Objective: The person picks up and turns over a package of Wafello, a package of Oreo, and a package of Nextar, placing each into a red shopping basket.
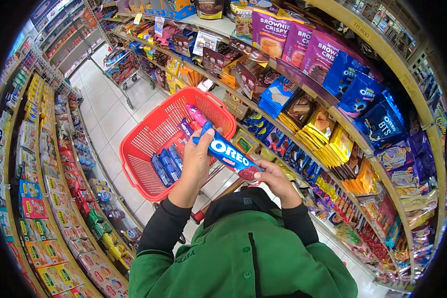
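A blue Oreo pack (229, 153) is held slanting between both hands, in front of my body. My left hand (197, 155) grips its upper left end, thumb on top. At the lower right end my right hand (275, 180) pinches the pack near the printed cookie. Beyond and below the pack is a red plastic basket (143, 130). Several blue packs (167, 167) lie inside it, with a purple pack (186, 128) and a pink pack (197, 115) near the pack being held.
Snack shelves (333, 107) curve along the right, with mini Oreo bags (365, 93) and yellow packs. More shelves (44, 188) of boxed goods line the left. A metal cart (121, 67) stands farther up the tiled aisle (103, 107). A wooden handle (223, 196) shows below the basket.
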Demonstrator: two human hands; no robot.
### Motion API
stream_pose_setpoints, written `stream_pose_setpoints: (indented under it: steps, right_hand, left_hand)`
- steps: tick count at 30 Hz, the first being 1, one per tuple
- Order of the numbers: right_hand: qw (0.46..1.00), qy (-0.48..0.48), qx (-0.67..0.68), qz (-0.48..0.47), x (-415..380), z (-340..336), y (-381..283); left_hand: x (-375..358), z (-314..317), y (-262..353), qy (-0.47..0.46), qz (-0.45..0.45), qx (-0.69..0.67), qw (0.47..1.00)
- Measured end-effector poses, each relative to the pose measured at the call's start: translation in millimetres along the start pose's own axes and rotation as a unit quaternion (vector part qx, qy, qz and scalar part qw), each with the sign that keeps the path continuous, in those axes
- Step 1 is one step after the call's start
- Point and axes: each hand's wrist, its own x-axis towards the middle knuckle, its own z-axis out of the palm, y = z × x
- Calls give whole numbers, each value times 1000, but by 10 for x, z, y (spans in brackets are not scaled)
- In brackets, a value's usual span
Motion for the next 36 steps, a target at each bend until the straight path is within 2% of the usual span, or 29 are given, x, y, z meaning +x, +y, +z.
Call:
stream_pose_setpoints:
  steps: [6,10,14,16,17,19,24,26,27,30,33,36]
  right_hand:
    - [998,54,23,15,-65,-131,-98]
    - [999,41,17,-2,-96,-232,-137]
    - [998,32,-45,-4,-127,-314,-85]
    - [998,-4,-67,20,-160,-349,-98]
    - [998,-13,-51,28,-172,-373,-80]
    - [999,-23,-27,35,-198,-513,53]
    - [979,122,101,132,-417,-944,451]
    - [954,176,141,198,-472,-1099,591]
    - [931,241,173,212,-440,-1107,669]
    - [895,286,230,254,-266,-1485,1156]
    - [866,366,244,238,85,-1943,1658]
    - [845,410,253,233,431,-2172,1625]
  left_hand:
    - [-17,33,-1,3,-64,-5,998]
    - [-10,41,-58,7,-97,-52,994]
    - [6,1,-115,-31,-111,-58,992]
    - [-5,14,-113,-42,-120,-50,991]
    - [-9,2,-99,-43,-122,-28,991]
    - [5,-22,-19,-25,-67,22,997]
    - [42,-129,176,9,-2,34,999]
    - [31,-97,215,19,-10,23,1000]
    - [36,-95,218,20,-16,21,999]
    - [57,-91,227,31,-36,18,999]
    - [92,-105,230,49,-55,1,997]
    - [151,-172,214,71,-78,-26,994]
